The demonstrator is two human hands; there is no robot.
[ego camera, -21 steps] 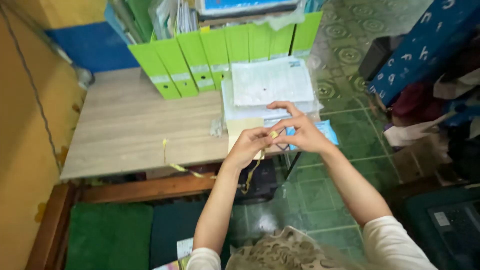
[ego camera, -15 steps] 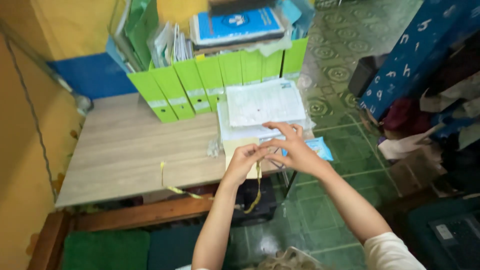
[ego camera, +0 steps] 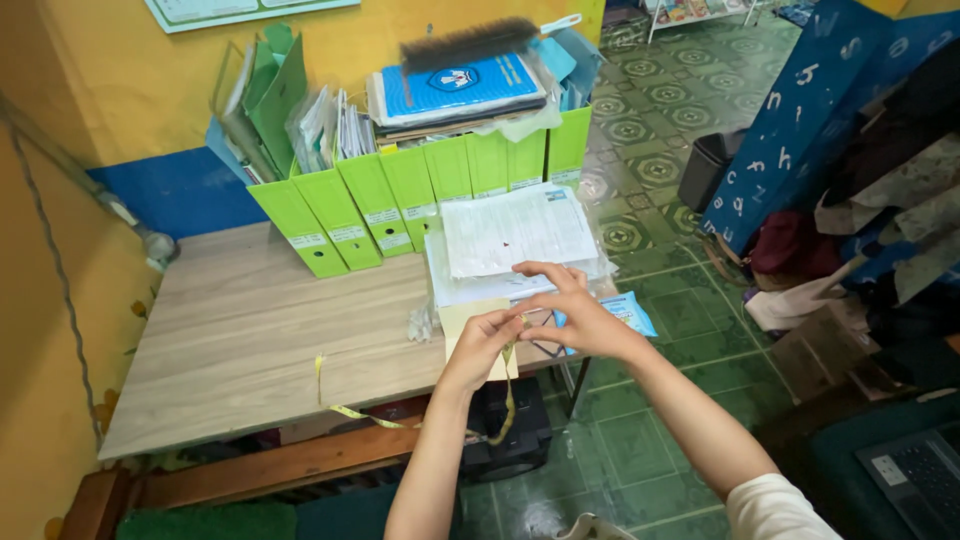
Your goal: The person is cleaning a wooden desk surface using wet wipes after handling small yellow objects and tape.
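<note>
Here, in the head view, both hands meet over the front edge of the pale wood-grain table [ego camera: 250, 330]. The left hand [ego camera: 482, 345] has thumb and forefinger pinched together on a thin yellow-green ribbon-like strip [ego camera: 510, 395], which hangs slack from the pinch towards the green tiled floor [ego camera: 650, 440]. The right hand [ego camera: 580, 315] sits just beside it, its fingertips drawn in towards the same spot; it seems to grip the strip's upper end too, though the blur there leaves that unsure. A second length of the same yellow strip [ego camera: 345, 408] trails over the table edge further left. Behind the hands lie a cream card sheet [ego camera: 462, 318], a stack of white papers in clear plastic [ego camera: 515, 235] and a row of lime-green file boxes [ego camera: 400, 190].

To handle the strip well, I judge both pinches should stay close together and light, keeping it flat and untwisted, with the loose tail free of the table edge.
</note>
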